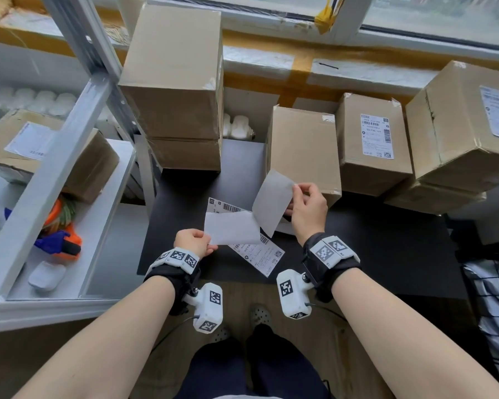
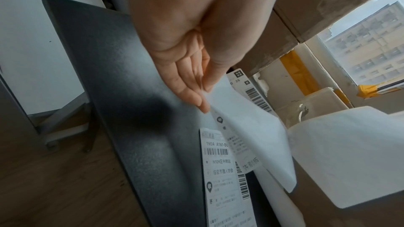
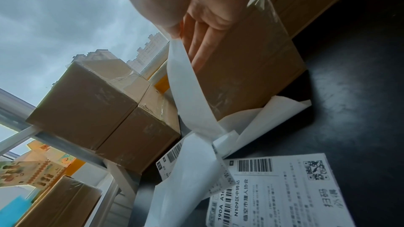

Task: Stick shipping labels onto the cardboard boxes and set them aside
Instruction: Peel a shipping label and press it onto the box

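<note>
Right now both hands are up over the middle of the black worktop [image 1: 386,243], pulling one sheet apart between them. The left hand [image 1: 192,241] pinches the near-left corner of the white backing sheet [image 1: 232,228] between thumb and fingers, and the right hand [image 1: 308,208] pinches the upper edge of the grey peeled label [image 1: 272,201], which stands tilted up and away from the backing; the two pieces meet only at their lower right. From the head view the held pieces look blank. The left wrist view shows more: print and a barcode on the underside of the held label [image 2: 238,144], with the fingertips [image 2: 204,106] closed on its very corner. The right wrist view shows the strip [image 3: 192,92] running down from the thumb and fingers to a curled join near the worktop, which the head view hides. Flat on the worktop below the hands lie more printed labels [image 1: 257,256], one reaching the near edge, another poking out behind the backing. An unlabelled cardboard box [image 1: 303,148] stands just behind the right hand toward the far edge. To its right sit two labelled boxes [image 1: 375,139], side by side at the far right. A taller stack of plain boxes [image 1: 176,90] rises at the far left corner, beside a white metal shelf [image 1: 69,156].
</note>
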A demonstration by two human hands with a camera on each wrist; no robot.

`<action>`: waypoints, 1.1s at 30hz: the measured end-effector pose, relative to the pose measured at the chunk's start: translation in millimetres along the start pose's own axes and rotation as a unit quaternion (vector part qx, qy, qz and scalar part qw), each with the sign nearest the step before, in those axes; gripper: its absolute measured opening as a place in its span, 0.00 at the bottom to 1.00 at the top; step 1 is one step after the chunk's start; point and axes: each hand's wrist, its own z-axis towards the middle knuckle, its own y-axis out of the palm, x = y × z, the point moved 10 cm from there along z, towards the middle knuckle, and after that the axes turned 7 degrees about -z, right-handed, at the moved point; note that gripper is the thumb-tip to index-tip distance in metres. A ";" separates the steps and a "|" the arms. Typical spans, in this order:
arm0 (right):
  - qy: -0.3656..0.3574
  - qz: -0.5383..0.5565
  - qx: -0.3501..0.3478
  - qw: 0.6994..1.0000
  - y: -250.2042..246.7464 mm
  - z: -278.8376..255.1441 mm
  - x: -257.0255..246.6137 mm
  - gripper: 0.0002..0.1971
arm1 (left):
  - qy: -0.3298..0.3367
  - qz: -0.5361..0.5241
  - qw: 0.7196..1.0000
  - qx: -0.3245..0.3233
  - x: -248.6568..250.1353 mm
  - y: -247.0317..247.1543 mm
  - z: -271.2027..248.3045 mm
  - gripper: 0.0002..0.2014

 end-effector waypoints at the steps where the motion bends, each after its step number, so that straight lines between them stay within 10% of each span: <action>1: 0.001 -0.002 0.006 1.000 -2.7 0.8 0.8 0.10 | 0.000 0.004 1.000 0.004 -1.2 -0.2 2.0 0.03; 20: 0.017 -0.014 0.007 1.000 -21.7 3.0 -5.1 0.07 | 0.032 0.085 0.996 0.013 17.0 3.3 -1.9 0.10; 27: -0.040 -0.061 -0.079 0.994 -1.9 -6.3 -15.9 0.12 | 0.263 0.292 0.919 -0.036 86.5 50.2 -42.4 0.27; 33: -0.079 -0.091 -0.117 0.986 2.1 -7.7 -21.5 0.10 | 0.299 0.407 0.853 -0.134 91.0 104.3 -47.6 0.29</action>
